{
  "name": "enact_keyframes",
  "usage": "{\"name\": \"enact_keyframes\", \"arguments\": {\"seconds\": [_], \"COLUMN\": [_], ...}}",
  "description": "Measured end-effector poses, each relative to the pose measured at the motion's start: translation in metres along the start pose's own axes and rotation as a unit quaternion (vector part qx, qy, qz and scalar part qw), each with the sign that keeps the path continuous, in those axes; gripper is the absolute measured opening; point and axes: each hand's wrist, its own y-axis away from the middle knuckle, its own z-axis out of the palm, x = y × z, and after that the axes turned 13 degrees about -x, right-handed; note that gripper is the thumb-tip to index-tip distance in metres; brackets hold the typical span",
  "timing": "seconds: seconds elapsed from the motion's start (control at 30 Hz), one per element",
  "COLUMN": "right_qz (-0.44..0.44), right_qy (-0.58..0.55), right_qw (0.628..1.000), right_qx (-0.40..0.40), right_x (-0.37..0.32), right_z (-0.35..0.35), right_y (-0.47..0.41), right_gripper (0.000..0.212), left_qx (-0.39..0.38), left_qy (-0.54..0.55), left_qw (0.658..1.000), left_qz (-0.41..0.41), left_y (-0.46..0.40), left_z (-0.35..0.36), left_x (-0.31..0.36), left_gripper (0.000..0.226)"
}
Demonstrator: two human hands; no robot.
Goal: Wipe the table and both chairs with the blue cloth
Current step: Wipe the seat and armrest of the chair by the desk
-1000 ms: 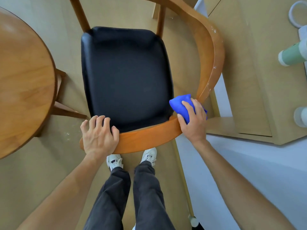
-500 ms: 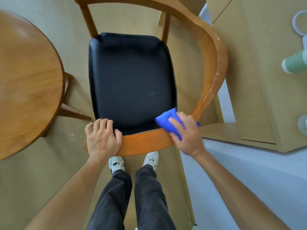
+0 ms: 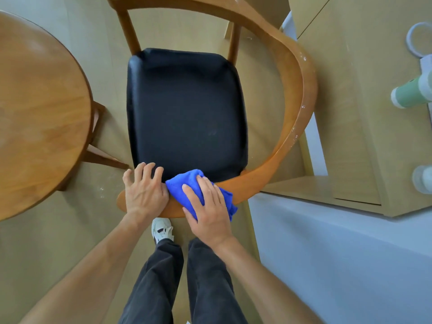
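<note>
Head view: blue cloth [image 3: 180, 188] on chair rail [image 3: 247, 185]

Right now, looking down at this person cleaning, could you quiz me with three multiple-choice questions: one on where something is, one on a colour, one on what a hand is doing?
1. Where is the blue cloth?
A. On the round table
B. On the chair's curved wooden rail
C. On the floor

2. What colour is the seat cushion?
A. Black
B. Red
C. White

3. What is the left hand doing?
A. Hanging free at the person's side
B. Lifting a cup
C. Resting on the rail beside the cloth

Answers:
1. B: the cloth lies on the wooden rail nearest the person, under the right hand.
2. A: the cushion is black inside the tan wooden frame.
3. C: its palm sits on the rail, fingers reaching over towards the cushion, right beside the cloth.
</note>
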Motion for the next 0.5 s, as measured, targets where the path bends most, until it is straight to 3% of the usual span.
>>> {"name": "enact_keyframes", "arguments": {"seconds": [0.17,0.4,0.5], "right_qz": [-0.087,0.008,-0.014], "right_qy": [0.042,0.143,0.229], "right_qw": [0.994,0.989,0.970], "right_qx": [-0.046,0.044,0.079], "right_x": [0.081,0.217,0.258], "right_z": [-0.030,-0.074,-0.100], "right_y": [0.008,-0.023,-0.062], "right_gripper": [0.042,0.045,0.049], "left_qx": [0.014,-0.062,-0.079], "left_qy": [0.044,0.055,0.040], "left_qw": [0.999,0.994,0.993], "left_qz": [0.021,0.078,0.071], "left_y": [-0.006,-0.036,-0.040], "left_z": [0.002,0.003,0.006], "left_x": [0.053,0.165,0.174], "left_gripper": [0.038,0.045,0.054]}}
